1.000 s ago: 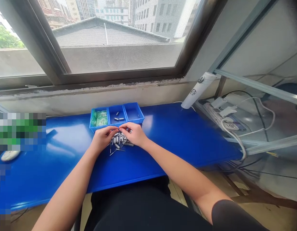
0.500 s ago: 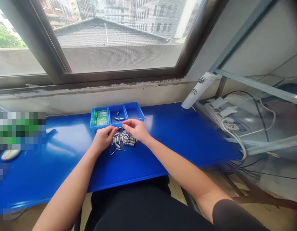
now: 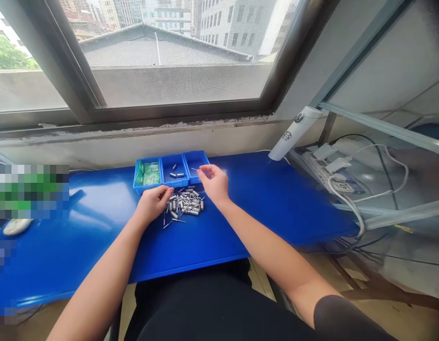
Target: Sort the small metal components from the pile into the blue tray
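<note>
The left hand had its fingertips drawn close beside the pile of metal parts; whether it gripped anything, I could not tell. The pile lay on the table, before the blue tray. The right hand pinched a thin pin, seemingly above the tray's right compartment. The step looked like sorting that pin; the next move called for lowering it and loosening the pinch.

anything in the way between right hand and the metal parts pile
Nothing visible. The right hand is by the right blue compartment, with just blue tabletop showing between it and the metal parts pile.
</note>
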`<action>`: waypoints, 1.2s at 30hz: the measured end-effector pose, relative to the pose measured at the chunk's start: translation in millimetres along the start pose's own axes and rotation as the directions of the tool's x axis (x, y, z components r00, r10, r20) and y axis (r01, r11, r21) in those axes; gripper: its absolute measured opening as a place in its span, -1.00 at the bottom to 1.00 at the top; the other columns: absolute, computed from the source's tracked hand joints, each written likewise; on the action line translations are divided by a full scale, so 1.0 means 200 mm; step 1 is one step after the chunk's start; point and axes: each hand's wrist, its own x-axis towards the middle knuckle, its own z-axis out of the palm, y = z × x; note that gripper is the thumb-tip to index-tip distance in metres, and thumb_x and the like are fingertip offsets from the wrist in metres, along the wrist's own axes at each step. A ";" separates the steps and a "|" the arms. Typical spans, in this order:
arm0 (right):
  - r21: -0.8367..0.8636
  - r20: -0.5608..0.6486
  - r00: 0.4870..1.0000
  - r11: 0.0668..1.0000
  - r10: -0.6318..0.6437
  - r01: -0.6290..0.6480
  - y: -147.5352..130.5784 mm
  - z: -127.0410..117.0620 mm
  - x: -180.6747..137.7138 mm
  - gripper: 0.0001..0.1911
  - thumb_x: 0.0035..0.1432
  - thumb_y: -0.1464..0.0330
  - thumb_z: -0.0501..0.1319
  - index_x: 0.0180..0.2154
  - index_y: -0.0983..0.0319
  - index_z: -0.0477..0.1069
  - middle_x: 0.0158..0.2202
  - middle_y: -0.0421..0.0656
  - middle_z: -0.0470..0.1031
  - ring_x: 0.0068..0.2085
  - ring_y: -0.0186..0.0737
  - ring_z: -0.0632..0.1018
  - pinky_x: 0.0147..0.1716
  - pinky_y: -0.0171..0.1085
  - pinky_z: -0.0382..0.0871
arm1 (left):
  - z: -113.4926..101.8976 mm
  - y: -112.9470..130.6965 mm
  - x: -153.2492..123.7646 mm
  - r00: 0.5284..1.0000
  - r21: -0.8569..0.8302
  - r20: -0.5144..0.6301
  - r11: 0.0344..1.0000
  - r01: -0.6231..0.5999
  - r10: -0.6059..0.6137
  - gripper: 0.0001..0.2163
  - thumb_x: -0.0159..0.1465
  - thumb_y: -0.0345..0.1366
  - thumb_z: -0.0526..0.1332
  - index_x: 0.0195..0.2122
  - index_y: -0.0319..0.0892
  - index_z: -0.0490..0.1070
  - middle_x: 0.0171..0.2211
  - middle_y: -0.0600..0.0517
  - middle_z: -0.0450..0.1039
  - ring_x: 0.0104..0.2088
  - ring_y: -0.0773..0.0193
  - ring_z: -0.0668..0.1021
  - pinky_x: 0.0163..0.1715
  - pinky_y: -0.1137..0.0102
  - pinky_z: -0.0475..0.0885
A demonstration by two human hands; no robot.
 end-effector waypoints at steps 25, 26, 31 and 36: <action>-0.272 0.135 0.980 0.946 -0.144 0.176 -0.02 -0.01 -0.02 -0.84 0.12 0.39 0.19 -0.26 0.19 0.54 -0.24 -0.16 0.61 -0.41 -0.26 0.53 -0.26 -0.22 0.45 | 0.00 -0.01 0.00 1.000 0.017 0.012 1.000 0.019 -0.019 -0.69 0.35 -0.11 0.09 -0.33 -0.19 0.53 -0.52 0.05 0.52 -0.55 0.34 0.44 -0.52 0.46 0.27; -0.261 0.153 0.973 0.942 -0.174 0.210 -0.02 0.00 -0.02 -0.84 0.12 0.40 0.19 -0.27 0.19 0.54 -0.25 -0.16 0.60 -0.41 -0.27 0.52 -0.26 -0.23 0.44 | 0.00 0.00 0.00 1.000 0.016 0.014 1.000 0.020 -0.020 -0.69 0.35 -0.11 0.09 -0.33 -0.19 0.53 -0.51 0.05 0.52 -0.55 0.34 0.45 -0.52 0.46 0.27; -0.192 0.500 0.850 0.935 -0.168 0.297 -0.01 0.01 -0.05 -0.84 0.12 0.40 0.23 -0.25 0.21 0.56 -0.34 -0.18 0.59 -0.43 -0.32 0.49 -0.33 -0.30 0.39 | 0.00 0.00 0.00 1.000 0.015 0.010 1.000 0.017 -0.017 -0.69 0.34 -0.12 0.10 -0.34 -0.19 0.53 -0.50 0.04 0.53 -0.54 0.33 0.46 -0.51 0.45 0.28; -0.215 0.674 0.719 0.884 -0.172 0.414 0.00 0.01 -0.07 -0.77 0.11 0.43 0.28 -0.15 0.22 0.56 -0.23 -0.11 0.59 -0.25 -0.24 0.53 -0.21 -0.26 0.40 | 0.00 -0.01 0.00 1.000 0.015 0.013 1.000 0.010 -0.010 -0.69 0.34 -0.12 0.09 -0.33 -0.19 0.53 -0.50 0.04 0.53 -0.52 0.33 0.47 -0.49 0.46 0.29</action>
